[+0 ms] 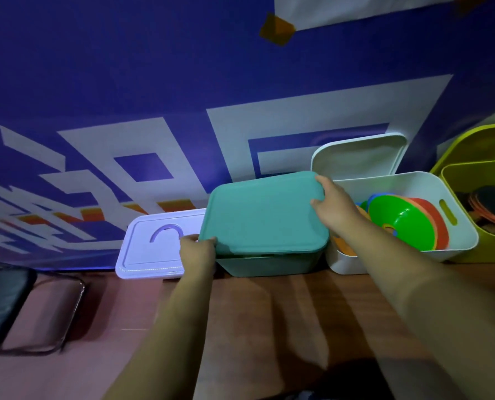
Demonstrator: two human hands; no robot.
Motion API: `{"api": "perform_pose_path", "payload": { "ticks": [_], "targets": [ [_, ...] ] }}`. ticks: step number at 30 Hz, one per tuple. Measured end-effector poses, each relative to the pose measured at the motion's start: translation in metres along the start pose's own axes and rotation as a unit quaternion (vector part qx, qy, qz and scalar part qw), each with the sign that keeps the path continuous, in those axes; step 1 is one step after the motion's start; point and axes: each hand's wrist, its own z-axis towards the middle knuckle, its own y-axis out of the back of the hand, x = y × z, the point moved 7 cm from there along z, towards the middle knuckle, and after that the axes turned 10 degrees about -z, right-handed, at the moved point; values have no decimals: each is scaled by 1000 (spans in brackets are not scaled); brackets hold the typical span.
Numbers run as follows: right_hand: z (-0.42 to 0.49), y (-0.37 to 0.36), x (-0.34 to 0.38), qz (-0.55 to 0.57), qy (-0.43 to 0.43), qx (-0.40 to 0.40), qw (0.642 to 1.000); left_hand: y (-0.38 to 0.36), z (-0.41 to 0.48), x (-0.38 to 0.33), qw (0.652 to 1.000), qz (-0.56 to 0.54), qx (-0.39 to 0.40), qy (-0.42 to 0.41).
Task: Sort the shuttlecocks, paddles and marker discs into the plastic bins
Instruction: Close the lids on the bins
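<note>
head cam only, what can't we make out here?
Head view only.
- Teal bin contents: hidden under the teal lid, which the left hand and right hand grip.
- White bin near corner and some marker discs: behind the right forearm.
- Yellow bin: cut by the right edge, contents too dark to identify.

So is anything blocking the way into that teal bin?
Yes: the teal lid lies over the opening of the teal bin. The left hand and the right hand grip opposite corners of the lid.

Lidded bin [266,217] centre, loose lid [154,255] left, open bin [413,183] of marker discs [399,223] right, paddles [491,209] far right.
</note>
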Motion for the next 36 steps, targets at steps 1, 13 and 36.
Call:
{"api": "perform_pose_path", "payload": {
  "ticks": [1,13,36],
  "targets": [
    [2,-5,-3,-17,-3,2,1000,2,-2,3,999,30,-9,-3],
    [-2,-33,-13,-196,39,76,977,3,5,13,993,115,17,-21],
    [-5,-54,-14,-293,30,93,951,-8,26,12,971,226,57,-45]
  ]
}}
